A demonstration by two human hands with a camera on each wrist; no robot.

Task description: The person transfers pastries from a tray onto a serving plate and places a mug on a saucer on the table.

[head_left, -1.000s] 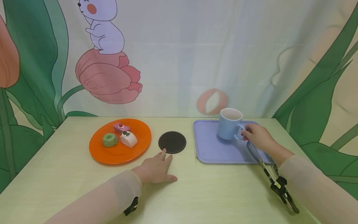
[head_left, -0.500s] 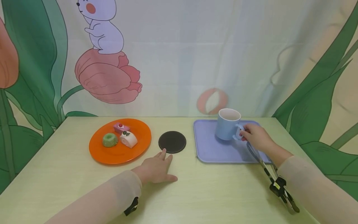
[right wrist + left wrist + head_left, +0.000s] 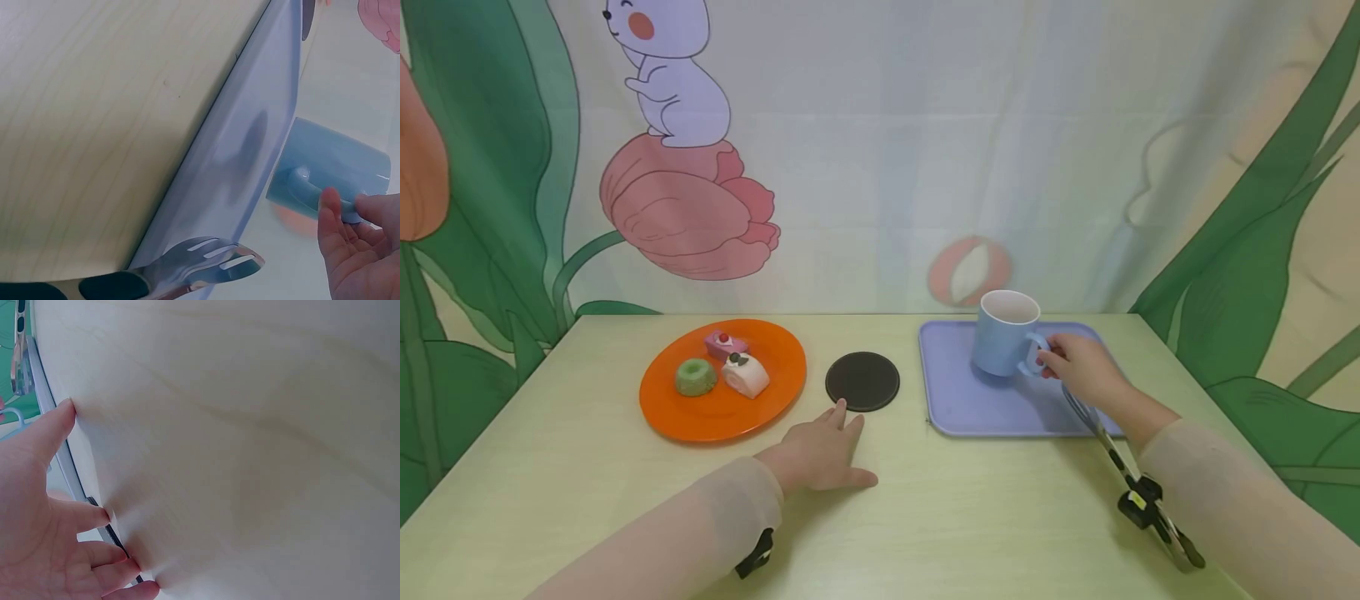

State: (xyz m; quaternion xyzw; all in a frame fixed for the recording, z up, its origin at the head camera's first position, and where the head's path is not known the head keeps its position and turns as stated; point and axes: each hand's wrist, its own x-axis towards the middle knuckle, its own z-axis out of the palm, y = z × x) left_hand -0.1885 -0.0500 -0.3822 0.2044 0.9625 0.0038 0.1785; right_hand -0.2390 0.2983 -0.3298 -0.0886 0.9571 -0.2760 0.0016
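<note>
My right hand (image 3: pixel 1086 367) pinches the handle of a light blue mug (image 3: pixel 997 337) between thumb and fingers. The mug is upright with a white inside, and it hangs just above the lilac tray (image 3: pixel 970 417), on which its shadow (image 3: pixel 247 150) falls. My left hand (image 3: pixel 820 450) rests on the table with fingers spread and holds nothing. One of its fingertips lies at the near edge of a round black coaster (image 3: pixel 862 381). In the left wrist view the left fingertips (image 3: pixel 106 515) touch the tabletop.
An orange plate (image 3: pixel 677 421) with several small cakes stands left of the coaster. Metal tongs (image 3: pixel 212 259) with slotted ends and dark grips lie under my right forearm, their tips over the tray's near right part. A printed curtain (image 3: pixel 865 167) hangs behind the table.
The mug has moved slightly left over the tray, together with my right hand, which keeps its pinch on the handle. My left hand has stayed by the coaster.
</note>
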